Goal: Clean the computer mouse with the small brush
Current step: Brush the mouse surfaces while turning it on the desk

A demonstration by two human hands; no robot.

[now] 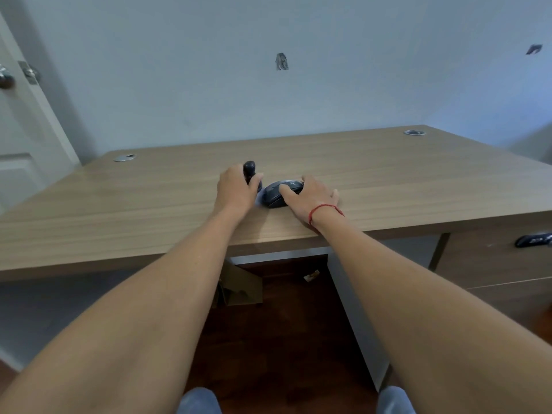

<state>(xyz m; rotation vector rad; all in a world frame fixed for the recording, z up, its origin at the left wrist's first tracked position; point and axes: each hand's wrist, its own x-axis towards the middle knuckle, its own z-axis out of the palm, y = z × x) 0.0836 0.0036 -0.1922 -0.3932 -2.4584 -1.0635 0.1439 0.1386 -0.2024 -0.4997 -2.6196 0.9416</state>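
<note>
Two bare forearms reached over the near edge of the wooden desk point(119, 204), right hand point(310, 194) with fingers curled over the dark computer mouse point(276, 194) resting on the desk, left hand point(236, 186) just beside it, fingers closed around the upright black small brush point(249, 168), wall behind.

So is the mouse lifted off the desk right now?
No, the mouse sits flat on the desk, with the right hand resting on it and the left hand holding the brush beside it.
</note>
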